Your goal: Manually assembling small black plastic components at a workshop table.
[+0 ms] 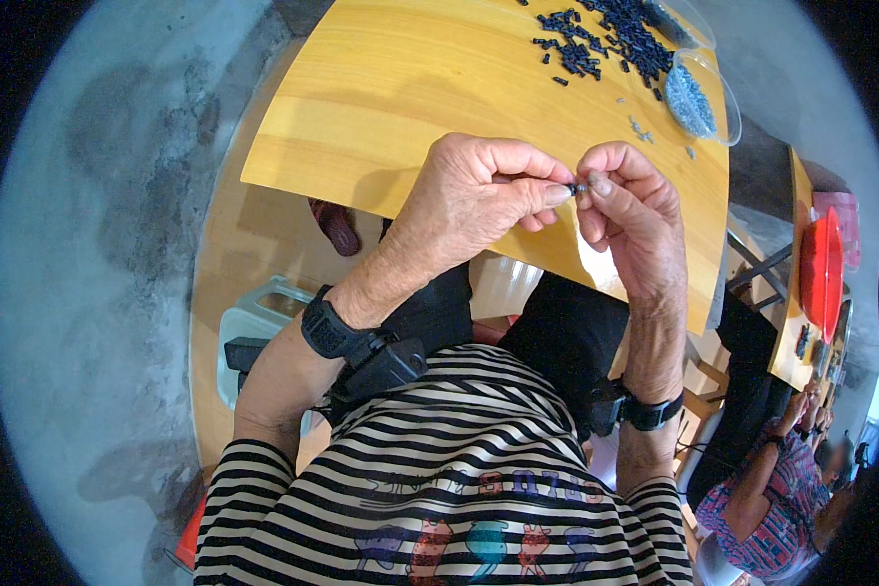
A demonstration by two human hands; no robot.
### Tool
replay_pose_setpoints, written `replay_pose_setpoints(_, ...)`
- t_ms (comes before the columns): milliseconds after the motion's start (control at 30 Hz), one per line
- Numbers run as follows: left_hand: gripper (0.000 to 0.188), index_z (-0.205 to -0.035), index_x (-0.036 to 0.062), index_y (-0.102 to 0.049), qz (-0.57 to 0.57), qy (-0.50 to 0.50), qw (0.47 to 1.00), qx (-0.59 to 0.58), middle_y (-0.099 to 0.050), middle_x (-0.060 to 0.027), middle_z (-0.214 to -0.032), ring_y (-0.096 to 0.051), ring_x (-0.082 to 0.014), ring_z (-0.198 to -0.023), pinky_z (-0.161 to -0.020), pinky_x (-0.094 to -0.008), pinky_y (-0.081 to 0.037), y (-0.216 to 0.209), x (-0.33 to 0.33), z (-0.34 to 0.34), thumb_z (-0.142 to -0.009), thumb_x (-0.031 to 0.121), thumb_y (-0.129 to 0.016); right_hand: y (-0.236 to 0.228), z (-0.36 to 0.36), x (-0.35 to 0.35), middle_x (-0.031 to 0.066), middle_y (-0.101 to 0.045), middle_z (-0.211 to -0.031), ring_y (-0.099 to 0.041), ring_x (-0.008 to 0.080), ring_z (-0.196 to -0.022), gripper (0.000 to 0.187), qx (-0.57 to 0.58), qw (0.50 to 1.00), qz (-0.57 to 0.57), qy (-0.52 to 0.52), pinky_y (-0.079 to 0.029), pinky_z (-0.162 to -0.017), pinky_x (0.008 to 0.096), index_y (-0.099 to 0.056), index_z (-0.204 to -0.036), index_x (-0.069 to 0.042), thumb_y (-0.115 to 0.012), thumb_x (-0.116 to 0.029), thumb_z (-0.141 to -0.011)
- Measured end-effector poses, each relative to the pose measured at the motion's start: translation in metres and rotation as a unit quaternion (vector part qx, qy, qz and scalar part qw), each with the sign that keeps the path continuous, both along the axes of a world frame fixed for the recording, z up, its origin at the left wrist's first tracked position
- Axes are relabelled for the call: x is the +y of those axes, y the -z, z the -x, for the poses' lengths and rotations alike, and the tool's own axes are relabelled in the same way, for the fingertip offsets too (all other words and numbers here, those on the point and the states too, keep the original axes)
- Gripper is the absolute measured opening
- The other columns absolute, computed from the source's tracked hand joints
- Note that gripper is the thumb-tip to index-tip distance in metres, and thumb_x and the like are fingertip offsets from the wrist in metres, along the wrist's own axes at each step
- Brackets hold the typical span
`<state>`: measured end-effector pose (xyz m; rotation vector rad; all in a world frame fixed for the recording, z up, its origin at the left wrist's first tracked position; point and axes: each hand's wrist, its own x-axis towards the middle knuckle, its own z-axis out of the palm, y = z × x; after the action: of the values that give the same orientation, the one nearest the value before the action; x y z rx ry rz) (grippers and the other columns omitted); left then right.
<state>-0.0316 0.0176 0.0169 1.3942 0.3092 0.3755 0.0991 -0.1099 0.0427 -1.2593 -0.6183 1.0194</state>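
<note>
My left hand (503, 186) pinches a small black piece (572, 188) between thumb and forefinger over the table's near edge. Facing it, my right hand (630, 200) closes thumb and fingers on a tiny greyish part that meets the black piece; its shape is mostly hidden by the fingertips. At the table's far side lies a loose heap of small black cylindrical pieces (640, 44). A clear round tub (695, 98) beside the heap holds many small grey-blue parts, and a few such parts (640, 130) lie scattered on the wood near it.
The yellow wooden table (391, 88) ends just under my hands. A second clear tub (669, 21) stands at the far right corner. A pale plastic stool (254, 317) is at my left. To the right, another person (776, 488) sits by a table with a red basin (822, 273).
</note>
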Motion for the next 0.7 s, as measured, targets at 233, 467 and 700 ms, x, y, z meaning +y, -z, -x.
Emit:
replay_pose_setpoints(233,0.018,-0.097,-0.0034,-0.065,0.022,0.017,1.0,0.001,-0.066,-0.0084,-0.076,-0.063,-0.0115,-0.066,-0.061,-0.0224,-0.053,-0.0014,0.0004,0.0029,-0.083,0.008,-0.065,-0.0036,-0.0028,-0.001,0.0002,-0.056,-0.068,-0.048,0.0061,-0.05,0.01,-0.039,0.999,0.027,-0.017,-0.034,-0.041,0.0186,-0.059,-0.091,-0.003,-0.059,-0.012,-0.086)
replay_pose_setpoints(467,0.019,-0.095,-0.0031,-0.065,0.119,0.044,0.991,0.035,-0.066,-0.0104,-0.077,-0.063,-0.0129,-0.064,-0.061,-0.0236,-0.053,-0.0059,0.0016,0.0061,-0.083,0.012,-0.066,-0.0092,-0.0065,0.0004,-0.0001,-0.056,-0.067,-0.047,0.0055,-0.049,0.008,-0.06,0.996,0.04,-0.05,-0.032,-0.041,0.0186,-0.058,-0.091,-0.003,-0.058,-0.009,-0.086)
replay_pose_setpoints(700,0.02,-0.093,-0.0029,-0.065,0.128,0.047,0.99,0.041,-0.066,-0.0101,-0.076,-0.064,-0.0131,-0.065,-0.061,-0.0236,-0.054,-0.0046,0.0022,0.0061,-0.083,0.014,-0.066,-0.0086,-0.0066,0.0015,-0.0011,-0.055,-0.067,-0.047,0.0047,-0.049,0.009,-0.075,0.994,0.057,-0.052,-0.032,-0.041,0.0183,-0.059,-0.091,-0.003,-0.059,-0.009,-0.085)
